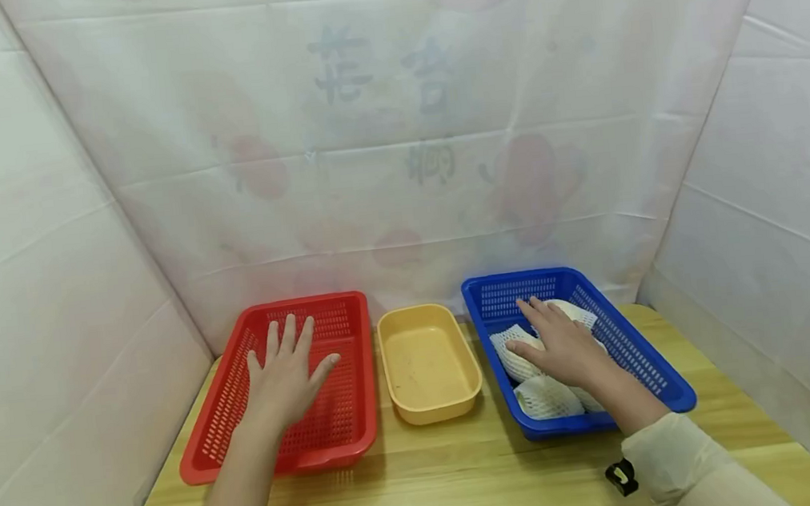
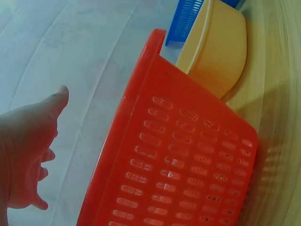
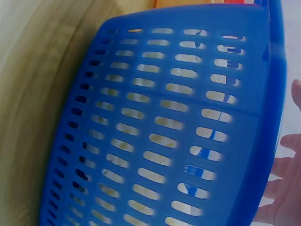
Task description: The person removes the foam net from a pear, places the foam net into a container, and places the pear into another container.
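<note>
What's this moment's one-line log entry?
left hand: holding nothing, above red basket | right hand: holding nothing, above blue basket | foam-netted items: in blue basket | yellow tub: between baskets

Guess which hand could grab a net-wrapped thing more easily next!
Probably the right hand: it's above the blue basket, where those net-wrapped things lie. The left hand is over the red basket, farther away.

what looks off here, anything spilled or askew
Nothing stands out: the red plastic basket, yellow tub and blue plastic basket stand upright on the wood-grain table; white foam-netted items lie inside the blue one. No spill shows.
</note>
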A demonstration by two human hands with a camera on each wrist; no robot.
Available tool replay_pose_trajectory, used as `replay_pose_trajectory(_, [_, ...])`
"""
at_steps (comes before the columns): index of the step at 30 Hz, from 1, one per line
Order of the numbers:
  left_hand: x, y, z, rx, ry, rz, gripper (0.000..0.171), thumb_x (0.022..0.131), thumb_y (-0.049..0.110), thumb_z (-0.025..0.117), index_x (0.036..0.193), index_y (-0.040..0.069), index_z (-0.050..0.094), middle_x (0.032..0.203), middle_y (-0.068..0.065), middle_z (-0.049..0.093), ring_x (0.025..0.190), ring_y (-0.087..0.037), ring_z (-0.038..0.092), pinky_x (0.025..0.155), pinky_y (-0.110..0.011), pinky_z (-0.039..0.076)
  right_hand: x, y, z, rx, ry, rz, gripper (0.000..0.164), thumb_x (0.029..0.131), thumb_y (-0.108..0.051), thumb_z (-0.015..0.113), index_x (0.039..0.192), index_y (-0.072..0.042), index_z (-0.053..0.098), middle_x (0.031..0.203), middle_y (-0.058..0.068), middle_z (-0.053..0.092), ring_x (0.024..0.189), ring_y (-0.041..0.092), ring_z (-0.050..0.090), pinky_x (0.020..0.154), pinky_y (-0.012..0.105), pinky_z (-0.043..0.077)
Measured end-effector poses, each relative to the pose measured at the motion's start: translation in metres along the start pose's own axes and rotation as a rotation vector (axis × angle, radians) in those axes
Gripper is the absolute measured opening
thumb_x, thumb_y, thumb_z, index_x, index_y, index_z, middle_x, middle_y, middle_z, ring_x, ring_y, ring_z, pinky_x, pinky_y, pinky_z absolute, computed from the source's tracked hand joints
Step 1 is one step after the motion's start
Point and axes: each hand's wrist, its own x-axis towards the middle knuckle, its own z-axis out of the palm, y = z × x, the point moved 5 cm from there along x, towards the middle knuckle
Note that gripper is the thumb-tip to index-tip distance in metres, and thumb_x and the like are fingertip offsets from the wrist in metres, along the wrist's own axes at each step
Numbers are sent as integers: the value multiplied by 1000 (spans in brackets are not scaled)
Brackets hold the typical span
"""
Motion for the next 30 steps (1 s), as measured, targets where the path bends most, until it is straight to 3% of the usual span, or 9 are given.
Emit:
replay_pose_trajectory(7, [-13, -3, 0, -58, 14, 2, 81, 96, 61, 46, 159, 17, 17, 165, -15, 7, 150, -43, 2, 108, -78, 7, -17, -5, 9, 36, 0, -77, 70, 94, -54, 58, 150, -16, 41, 150, 17, 45, 135, 43, 42, 103, 66, 38])
replay_pose_trajectory(11, [-22, -3, 1, -83, 19, 2, 81, 96, 59, 48, 159, 21, 15, 165, -14, 8, 150, -43, 3, 109, -77, 8, -26, -3, 18, 46, -32, -101, 62, 93, -55, 59, 140, -14, 55, 141, 15, 55, 129, 42, 49, 100, 64, 42])
replay_pose_trajectory(16, [-31, 5, 3, -122, 48, 27, 79, 96, 63, 44, 159, 23, 18, 164, -14, 15, 149, -43, 11, 110, -74, 12, -33, 0, 24, 72, -68, -93, 61, 91, -54, 62, 137, -14, 58, 138, 14, 57, 127, 40, 51, 100, 61, 43])
replay_pose_trajectory(25, [-41, 30, 10, -190, 112, 94, 68, 98, 58, 46, 152, 18, 37, 153, -12, 42, 140, -36, 39, 108, -63, 35, -38, 1, 29, 92, -104, -95, 60, 88, -51, 67, 133, -13, 61, 133, 14, 61, 123, 39, 55, 97, 59, 46])
replay_pose_trajectory(30, [-44, 63, 15, -235, 147, 176, 58, 98, 51, 52, 147, 19, 46, 148, -7, 49, 137, -30, 45, 107, -58, 40, -38, 0, 30, 97, -121, -78, 61, 84, -51, 72, 131, -13, 62, 129, 14, 62, 119, 37, 57, 96, 56, 48])
